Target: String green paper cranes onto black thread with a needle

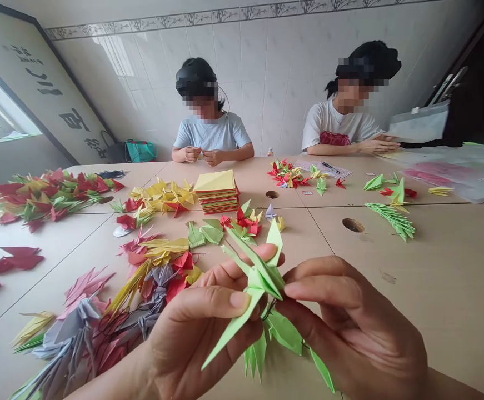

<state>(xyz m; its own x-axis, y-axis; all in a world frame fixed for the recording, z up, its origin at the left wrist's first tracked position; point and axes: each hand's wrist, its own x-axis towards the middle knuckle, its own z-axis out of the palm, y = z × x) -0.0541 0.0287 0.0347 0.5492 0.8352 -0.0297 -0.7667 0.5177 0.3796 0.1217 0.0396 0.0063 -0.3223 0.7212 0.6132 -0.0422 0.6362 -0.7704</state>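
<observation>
Broadly, the desk (454, 289) spreads beneath and beyond the fingers. Past them to the left lies a mixed heap of folded paper (58, 194); ahead stands a square paper stack (216, 193). Directly between both sets of fingers is a green folded piece (260, 275): the left fingers (220, 300) pinch it, thumb on top, while the right fingers (325, 291) bunch at its right corner beside a dark thread (269, 308), their exact grip impossible to tell. It should handle light, crisp and easily creased, best held at its thick folded middle.
</observation>
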